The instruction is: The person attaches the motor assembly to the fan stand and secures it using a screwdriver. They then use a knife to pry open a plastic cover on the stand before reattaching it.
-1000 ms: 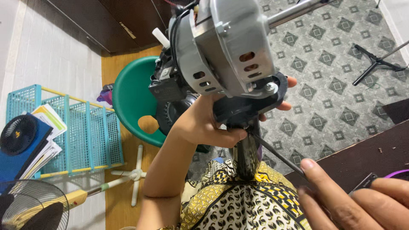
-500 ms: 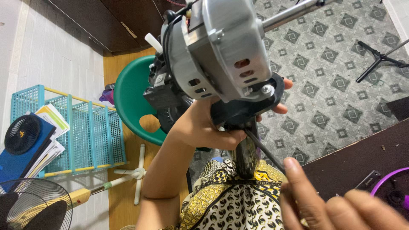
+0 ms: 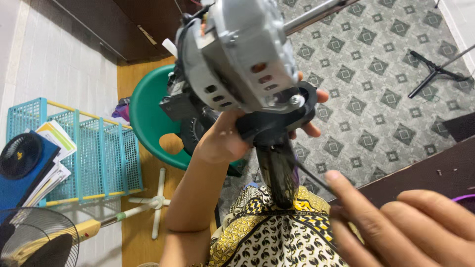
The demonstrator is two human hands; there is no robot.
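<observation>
Holding the fan motor up close before the camera, the left hand wraps tight around the black neck under the grey casing, fingertips showing past the far side near a screw. The right hand sits low at the right, blurred, its fingers loosely spread beside a thin black cord that runs down from the neck; whether it pinches the cord I cannot tell. The black stem points down toward the patterned cloth on the lap. Behind are a green chair, a blue rack and a tiled floor. To work well here, I judge the left grip should stay firm on the neck, away from the casing vents, with the motor kept steady so the right hand can reach the underside without dragging the cord.
</observation>
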